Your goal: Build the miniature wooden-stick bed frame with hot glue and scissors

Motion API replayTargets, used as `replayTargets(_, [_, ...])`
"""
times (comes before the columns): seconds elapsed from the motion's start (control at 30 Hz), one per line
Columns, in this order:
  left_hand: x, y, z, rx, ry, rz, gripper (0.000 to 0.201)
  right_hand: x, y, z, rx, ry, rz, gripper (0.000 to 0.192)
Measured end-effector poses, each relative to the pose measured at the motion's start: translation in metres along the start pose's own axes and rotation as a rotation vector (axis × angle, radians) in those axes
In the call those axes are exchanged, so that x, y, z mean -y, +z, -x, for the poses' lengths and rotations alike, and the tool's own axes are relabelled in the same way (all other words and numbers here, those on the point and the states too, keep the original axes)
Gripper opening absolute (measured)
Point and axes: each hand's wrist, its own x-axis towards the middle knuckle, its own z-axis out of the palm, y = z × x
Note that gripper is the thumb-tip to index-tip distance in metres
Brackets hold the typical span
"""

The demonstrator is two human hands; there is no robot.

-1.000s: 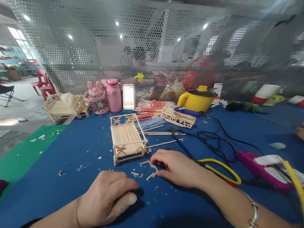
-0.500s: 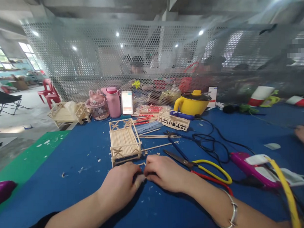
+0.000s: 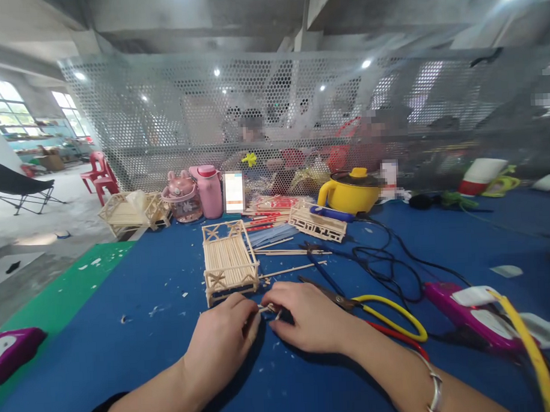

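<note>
Nearly together at lower centre, the left hand (image 3: 223, 334) and right hand (image 3: 310, 319) crowd over short wooden stick pieces (image 3: 270, 307).
Curled fingers cover part of the pieces; whether either hand pinches one, I cannot tell. A miniature stick bed (image 3: 229, 261) stands mid-frame; scissors (image 3: 345, 301) are partly hidden behind the right hand, and a purple device (image 3: 17, 352) is cut off at the lower left edge.

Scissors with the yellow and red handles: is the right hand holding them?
No, the scissors lie on the blue table beyond the right hand, which is close beside the left hand.
</note>
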Motion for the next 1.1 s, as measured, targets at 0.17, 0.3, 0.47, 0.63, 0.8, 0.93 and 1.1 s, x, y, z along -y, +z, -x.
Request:
replayTargets(0.17, [-0.001, 0.002, 0.003, -0.162, 0.026, 0.341, 0.02, 0.002, 0.002, 0.0, -0.038, -0.038, -0.109, 0.028])
replayTargets(0.3, [-0.004, 0.006, 0.007, -0.195, -0.118, 0.833, 0.025, 0.01, 0.008, 0.001, -0.029, 0.044, -0.559, 0.035])
replayTargets(0.47, [-0.005, 0.003, 0.013, -0.064, -0.204, 1.199, 0.031, 0.023, 0.01, 0.004, 0.038, 0.107, -0.763, 0.045])
replayTargets(0.63, [-0.002, 0.012, 0.013, 0.045, -0.245, 1.396, 0.03, 0.028, 0.009, 0.014, -0.133, -0.01, -0.282, 0.037])
replayTargets(0.8, [-0.004, 0.017, 0.012, 0.166, -0.403, 1.532, 0.035, 0.034, 0.011, 0.035, -0.112, -0.079, 0.098, 0.027])
replayTargets(0.93, [-0.006, 0.011, 0.013, 0.183, -0.451, 1.607, 0.036, 0.042, 0.002, 0.046, -0.092, 0.079, 0.151, 0.03])
replayTargets(1.1, [-0.005, 0.007, 0.015, 0.167, -0.371, 1.593, 0.035, 0.018, -0.015, 0.064, -0.182, 0.399, 0.157, 0.028])
